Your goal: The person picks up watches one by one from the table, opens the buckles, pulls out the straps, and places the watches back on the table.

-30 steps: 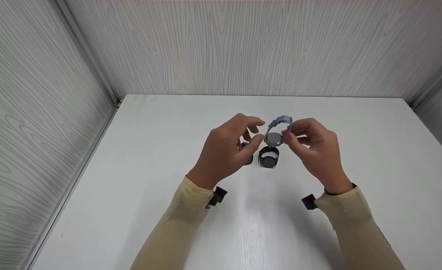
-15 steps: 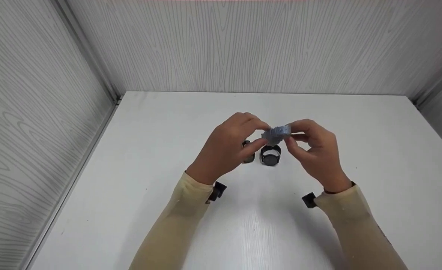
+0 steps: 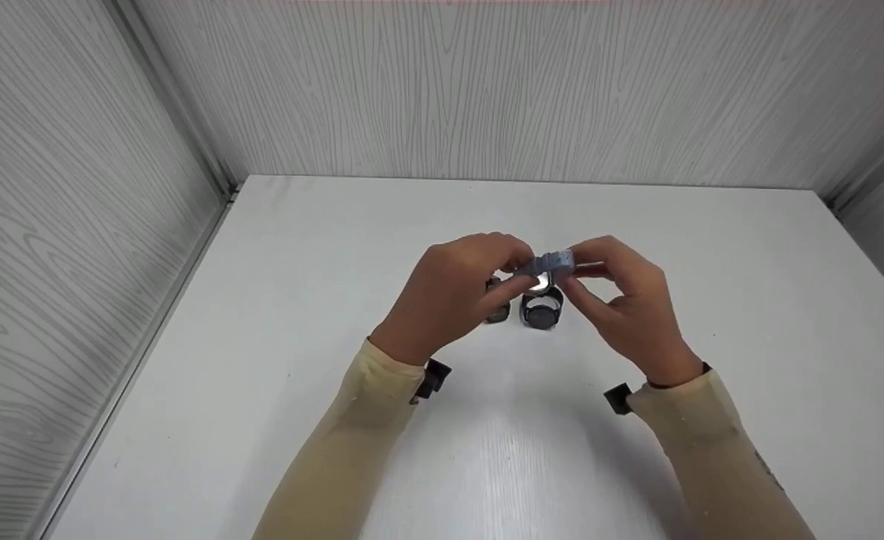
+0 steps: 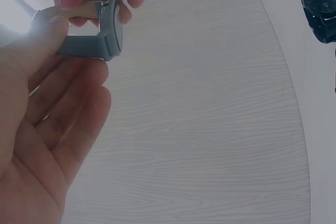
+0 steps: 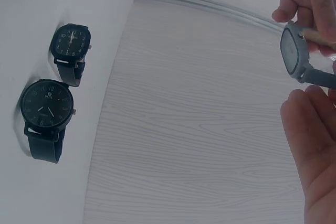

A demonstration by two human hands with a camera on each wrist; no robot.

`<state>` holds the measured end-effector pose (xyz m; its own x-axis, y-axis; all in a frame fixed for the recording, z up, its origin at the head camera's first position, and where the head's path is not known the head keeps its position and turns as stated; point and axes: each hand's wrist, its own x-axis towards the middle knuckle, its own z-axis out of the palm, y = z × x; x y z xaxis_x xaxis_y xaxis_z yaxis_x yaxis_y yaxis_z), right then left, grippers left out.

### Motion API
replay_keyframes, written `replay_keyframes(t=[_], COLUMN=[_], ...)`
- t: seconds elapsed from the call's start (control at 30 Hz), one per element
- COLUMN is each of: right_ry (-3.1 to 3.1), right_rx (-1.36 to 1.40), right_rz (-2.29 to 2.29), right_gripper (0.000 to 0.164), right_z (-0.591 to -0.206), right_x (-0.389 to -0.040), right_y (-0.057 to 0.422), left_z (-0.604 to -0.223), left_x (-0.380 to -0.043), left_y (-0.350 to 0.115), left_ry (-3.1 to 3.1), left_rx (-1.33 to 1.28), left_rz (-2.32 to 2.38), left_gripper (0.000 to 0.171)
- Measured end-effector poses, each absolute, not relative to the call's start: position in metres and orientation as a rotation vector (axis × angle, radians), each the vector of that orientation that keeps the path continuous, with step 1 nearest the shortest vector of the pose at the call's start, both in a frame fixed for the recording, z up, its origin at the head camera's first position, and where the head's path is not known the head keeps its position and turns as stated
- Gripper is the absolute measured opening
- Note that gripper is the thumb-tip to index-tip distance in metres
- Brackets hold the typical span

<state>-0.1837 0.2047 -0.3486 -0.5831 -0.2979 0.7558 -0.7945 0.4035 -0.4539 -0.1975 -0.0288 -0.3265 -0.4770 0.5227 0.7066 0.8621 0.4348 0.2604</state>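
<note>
A blue-grey wristwatch (image 3: 558, 262) is held up between both hands, its strap closed in a loop. My left hand (image 3: 468, 289) pinches the strap from the left, thumb below and fingers above. From the other side, my right hand (image 3: 626, 304) grips it between thumb and fingers. The left wrist view shows the watch case (image 4: 113, 30) edge-on with the strap running back into the hands. In the right wrist view the pale dial (image 5: 289, 51) faces outward, and part of the strap is hidden by fingers.
Below the hands, a round black wristwatch (image 3: 541, 316) stands on the white table (image 3: 322, 300). Beside it is a black watch with a squarish dial (image 5: 71, 43), partly covered by the left hand in the head view. Wood-grained panels (image 3: 442, 90) rise behind and at both sides.
The left hand has come in from beside the wristwatch and now pinches it too. The watch has tipped over from its upright loop, strap toward the head camera. The two black watches stay put.
</note>
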Motion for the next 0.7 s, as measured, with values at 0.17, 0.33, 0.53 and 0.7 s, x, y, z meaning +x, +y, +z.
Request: replay_keyframes(t=[0.17,0.33,0.53,0.7], right_ry=[-2.041,-1.972,-1.947,-1.944], right_rx=[0.906,0.908,0.910,0.899], right_rz=[0.993,0.809,0.660,0.636], right_gripper=[0.058,0.057,0.042,0.031], right_z=[-0.3479,-0.3459,-0.3445,-0.3448], right_x=[-0.1794,-0.1771,-0.1758,-0.1770], right_y=[0.2068,0.2050,0.2015,0.1992], left_z=[-0.3283,-0.3306,-0.3308,-0.3298], left_x=[-0.1973,-0.1978,-0.1974,-0.1956], left_y=[-0.0269,-0.0263,-0.0246,-0.0257], left_ry=[-2.214,-2.221,-2.207,-2.206], left_rx=[-1.143,-1.143,-1.185,-1.174], left_rz=[-0.831,-0.821,-0.813,-0.824], left_gripper=[0.015,0.011,0.008,0.005])
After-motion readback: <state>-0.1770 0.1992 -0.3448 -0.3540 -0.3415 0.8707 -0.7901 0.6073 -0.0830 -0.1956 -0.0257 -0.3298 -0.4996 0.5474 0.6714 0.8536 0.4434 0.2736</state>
